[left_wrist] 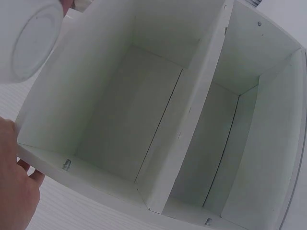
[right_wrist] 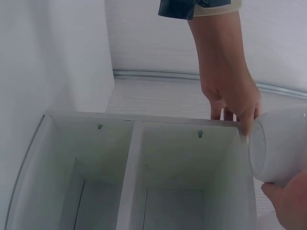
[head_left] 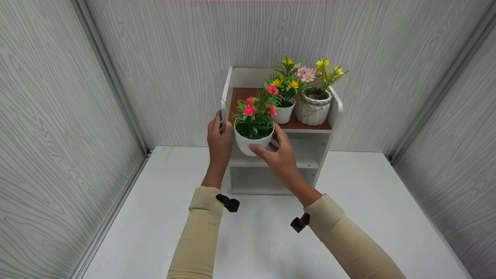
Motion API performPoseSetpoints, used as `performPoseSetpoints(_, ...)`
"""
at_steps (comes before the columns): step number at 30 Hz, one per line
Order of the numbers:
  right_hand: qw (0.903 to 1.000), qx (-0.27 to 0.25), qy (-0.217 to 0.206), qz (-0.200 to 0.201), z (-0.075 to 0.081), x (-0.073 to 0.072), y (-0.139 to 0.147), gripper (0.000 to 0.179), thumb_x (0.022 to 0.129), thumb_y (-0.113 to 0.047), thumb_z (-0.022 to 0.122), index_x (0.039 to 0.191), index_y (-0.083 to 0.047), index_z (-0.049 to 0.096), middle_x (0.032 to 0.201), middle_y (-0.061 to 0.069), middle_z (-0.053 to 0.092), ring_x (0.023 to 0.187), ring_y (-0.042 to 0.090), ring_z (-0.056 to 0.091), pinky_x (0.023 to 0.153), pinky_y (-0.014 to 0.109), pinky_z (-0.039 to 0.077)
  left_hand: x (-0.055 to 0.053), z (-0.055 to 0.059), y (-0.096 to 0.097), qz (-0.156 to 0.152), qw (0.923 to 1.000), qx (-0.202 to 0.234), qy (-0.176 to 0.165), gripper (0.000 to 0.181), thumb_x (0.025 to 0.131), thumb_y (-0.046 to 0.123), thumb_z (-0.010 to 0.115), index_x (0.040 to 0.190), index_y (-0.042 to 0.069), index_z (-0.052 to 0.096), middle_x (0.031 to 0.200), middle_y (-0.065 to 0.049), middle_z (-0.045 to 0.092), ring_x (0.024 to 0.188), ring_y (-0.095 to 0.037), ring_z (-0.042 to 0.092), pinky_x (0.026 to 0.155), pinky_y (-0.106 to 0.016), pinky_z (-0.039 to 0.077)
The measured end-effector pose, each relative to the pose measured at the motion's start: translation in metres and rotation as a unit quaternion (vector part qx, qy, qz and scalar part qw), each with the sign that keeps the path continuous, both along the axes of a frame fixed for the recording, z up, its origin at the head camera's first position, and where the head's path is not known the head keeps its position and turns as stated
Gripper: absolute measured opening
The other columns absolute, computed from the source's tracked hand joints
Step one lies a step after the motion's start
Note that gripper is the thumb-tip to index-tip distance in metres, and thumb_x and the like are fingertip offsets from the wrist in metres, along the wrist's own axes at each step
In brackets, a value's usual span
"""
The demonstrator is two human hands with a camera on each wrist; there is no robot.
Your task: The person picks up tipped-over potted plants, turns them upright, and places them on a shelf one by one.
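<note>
My right hand (head_left: 281, 155) grips a white potted plant (head_left: 252, 145) with pinkish-red flowers, thumb in front and fingers at the pot's right side. The pot is held in front of the top level of a small white shelf unit (head_left: 275, 187), near its left side. With the thumb inside and the fingers outside, my left hand (head_left: 219, 141) holds the unit's left side panel. The right wrist view has the pot's white base (right_wrist: 259, 148) just beside the left fingertips. The left wrist view shows the left hand (left_wrist: 17, 182) on the panel's edge, with the pot (left_wrist: 29, 43) above.
On the brown top level stand a white pot with yellow flowers (head_left: 284, 112) and a ribbed whitish pot (head_left: 314, 110) with pink and yellow flowers at the right. Lower compartments (left_wrist: 129, 105) face me. Wood-grain walls (head_left: 174, 77) enclose the white table (head_left: 170, 217).
</note>
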State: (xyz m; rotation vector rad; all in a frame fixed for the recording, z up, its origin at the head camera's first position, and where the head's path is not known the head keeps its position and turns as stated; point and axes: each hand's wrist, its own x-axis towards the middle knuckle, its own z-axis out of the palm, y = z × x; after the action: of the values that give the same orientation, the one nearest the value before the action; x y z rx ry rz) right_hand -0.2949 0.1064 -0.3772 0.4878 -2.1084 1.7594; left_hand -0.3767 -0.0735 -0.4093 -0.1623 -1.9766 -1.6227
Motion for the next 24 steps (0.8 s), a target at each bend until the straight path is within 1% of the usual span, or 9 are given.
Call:
performPoseSetpoints(4, 1.0000, -0.005, 0.001, 0.007, 0.007, -0.011, -0.005, 0.093, 0.083, -0.034, 0.085, 0.157, -0.011, 0.034, 0.152, 0.007, 0.042, 0.138, 0.022, 0.045, 0.111, 0.043, 0.045, 0.000, 0.001, 0.000, 0.001, 1.0000, 0.004, 0.003, 0.059, 0.103, 0.036, 0.049, 0.156, 0.014, 0.038, 0.139, -0.010, 0.050, 0.133, -0.024, 0.053, 0.111, -0.041, 0.045)
performPoseSetpoints(7, 0.9999, -0.012, 0.008, 0.007, 0.011, -0.018, -0.008, 0.093, 0.082, -0.033, 0.086, 0.156, -0.012, 0.035, 0.152, 0.006, 0.042, 0.137, 0.021, 0.046, 0.110, 0.041, 0.046, 0.001, 0.001, 0.000, 0.003, 1.0000, -0.001, 0.002, 0.062, 0.102, 0.044, 0.048, 0.157, 0.014, 0.037, 0.140, -0.010, 0.051, 0.133, -0.024, 0.054, 0.111, -0.041, 0.046)
performPoseSetpoints(12, 0.9997, -0.012, 0.023, 0.004, 0.016, -0.031, -0.013, 0.091, 0.081, -0.029, 0.086, 0.156, -0.011, 0.037, 0.145, 0.009, 0.047, 0.126, 0.021, 0.051, 0.108, 0.040, 0.049, 0.001, -0.001, 0.000, 0.003, 0.9998, -0.013, 0.012, 0.072, 0.101, 0.061, 0.045, 0.157, 0.015, 0.037, 0.143, -0.009, 0.050, 0.134, -0.022, 0.053, 0.111, -0.040, 0.046)
performPoseSetpoints(14, 0.9997, -0.008, 0.024, 0.001, 0.018, -0.035, -0.014, 0.091, 0.081, -0.030, 0.087, 0.156, -0.012, 0.037, 0.145, 0.008, 0.048, 0.125, 0.019, 0.053, 0.108, 0.039, 0.049, 0.001, -0.001, 0.000, 0.001, 0.9997, -0.016, 0.020, 0.074, 0.101, 0.062, 0.045, 0.157, 0.014, 0.037, 0.143, -0.009, 0.050, 0.134, -0.021, 0.052, 0.111, -0.039, 0.046)
performPoseSetpoints(16, 0.9997, -0.004, 0.024, -0.001, 0.021, -0.039, -0.016, 0.091, 0.081, -0.032, 0.087, 0.155, -0.013, 0.037, 0.145, 0.006, 0.049, 0.125, 0.018, 0.054, 0.108, 0.038, 0.048, 0.000, -0.001, 0.000, 0.001, 0.9994, -0.020, 0.028, 0.072, 0.102, 0.058, 0.046, 0.156, 0.012, 0.037, 0.143, -0.009, 0.050, 0.135, -0.021, 0.052, 0.111, -0.039, 0.046)
performPoseSetpoints(19, 0.9997, -0.001, 0.025, -0.001, 0.024, -0.044, -0.018, 0.092, 0.081, -0.032, 0.087, 0.155, -0.012, 0.037, 0.148, 0.006, 0.048, 0.129, 0.017, 0.053, 0.110, 0.035, 0.047, 0.000, 0.000, 0.000, 0.005, 0.9991, -0.026, 0.035, 0.063, 0.105, 0.046, 0.049, 0.156, 0.011, 0.038, 0.142, -0.010, 0.051, 0.133, -0.020, 0.052, 0.110, -0.038, 0.047)
performPoseSetpoints(22, 0.9997, -0.003, 0.023, 0.001, 0.027, -0.049, -0.020, 0.092, 0.082, -0.029, 0.086, 0.156, -0.011, 0.035, 0.152, 0.008, 0.045, 0.134, 0.018, 0.051, 0.111, 0.034, 0.045, 0.001, 0.000, 0.000, 0.010, 0.9989, -0.031, 0.033, 0.055, 0.107, 0.034, 0.050, 0.156, 0.013, 0.038, 0.140, -0.008, 0.051, 0.132, -0.019, 0.052, 0.110, -0.037, 0.047)
performPoseSetpoints(24, 0.9998, -0.004, 0.019, 0.001, 0.027, -0.052, -0.022, 0.092, 0.082, -0.027, 0.086, 0.156, -0.010, 0.034, 0.153, 0.009, 0.042, 0.136, 0.018, 0.049, 0.112, 0.034, 0.044, 0.001, 0.000, 0.001, 0.013, 0.9988, -0.035, 0.032, 0.053, 0.107, 0.031, 0.050, 0.156, 0.015, 0.038, 0.140, -0.007, 0.051, 0.132, -0.018, 0.052, 0.110, -0.037, 0.047)
